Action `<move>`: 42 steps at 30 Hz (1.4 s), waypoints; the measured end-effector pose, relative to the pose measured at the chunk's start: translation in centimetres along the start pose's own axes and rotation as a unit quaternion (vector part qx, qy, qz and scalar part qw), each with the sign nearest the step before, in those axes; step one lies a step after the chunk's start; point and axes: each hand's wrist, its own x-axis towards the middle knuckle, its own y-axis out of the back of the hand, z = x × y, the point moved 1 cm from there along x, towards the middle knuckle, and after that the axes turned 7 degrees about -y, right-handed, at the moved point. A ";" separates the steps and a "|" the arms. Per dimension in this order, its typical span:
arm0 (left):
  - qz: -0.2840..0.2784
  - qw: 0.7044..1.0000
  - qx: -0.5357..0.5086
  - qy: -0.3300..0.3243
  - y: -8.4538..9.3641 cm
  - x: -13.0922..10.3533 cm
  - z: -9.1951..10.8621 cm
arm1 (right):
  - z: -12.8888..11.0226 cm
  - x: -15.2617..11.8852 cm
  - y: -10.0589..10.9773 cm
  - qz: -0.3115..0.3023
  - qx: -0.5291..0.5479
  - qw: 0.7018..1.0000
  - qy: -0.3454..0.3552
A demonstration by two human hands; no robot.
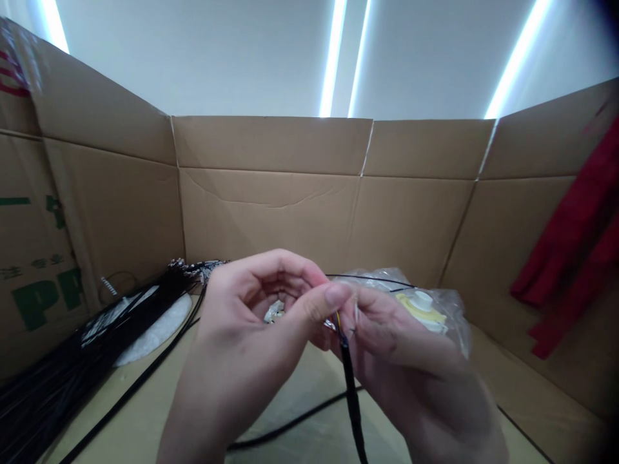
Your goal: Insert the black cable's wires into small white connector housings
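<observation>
A black cable (351, 399) rises from the bottom edge to the fingertips of both hands, where thin coloured wires come out of its end. My left hand (261, 328) is closed, thumb pressed to the index finger at these wires. Against it, my right hand (401, 341) pinches at the same wire ends, near a thin pale strand. Which wires each hand grips is hard to tell. Small whitish pieces (275, 312) show behind my left hand, partly hidden by it.
A bundle of black cables (62, 367) lies at the left beside a whitish round sheet (164, 328). Clear plastic bags with a yellow and white roll (423, 310) sit at the right. Cardboard walls (271, 206) surround the table; red cloth (570, 225) hangs at the right.
</observation>
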 end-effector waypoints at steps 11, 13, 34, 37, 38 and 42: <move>-0.084 0.988 -0.092 0.087 0.5 0.4 -0.7 | -0.6 0.3 0.4 -0.051 0.018 0.995 -0.080; -0.089 0.990 -0.075 0.083 0.6 0.5 -0.7 | -0.7 0.2 0.2 -0.039 0.003 0.996 -0.077; 0.047 0.998 -0.005 0.032 -0.2 -0.4 0.1 | -0.5 -0.4 -0.1 -0.001 -0.067 0.998 -0.015; 0.026 0.999 -0.007 0.033 -0.3 -0.4 0.0 | -0.5 -0.4 -0.1 -0.024 -0.048 0.998 -0.018; 0.018 0.999 -0.005 0.037 -0.3 -0.4 0.0 | -0.5 -0.3 -0.1 -0.031 -0.043 0.998 -0.021; 0.008 0.999 0.004 0.050 0.1 -0.3 0.0 | -0.1 -0.1 0.1 -0.036 -0.023 0.998 -0.041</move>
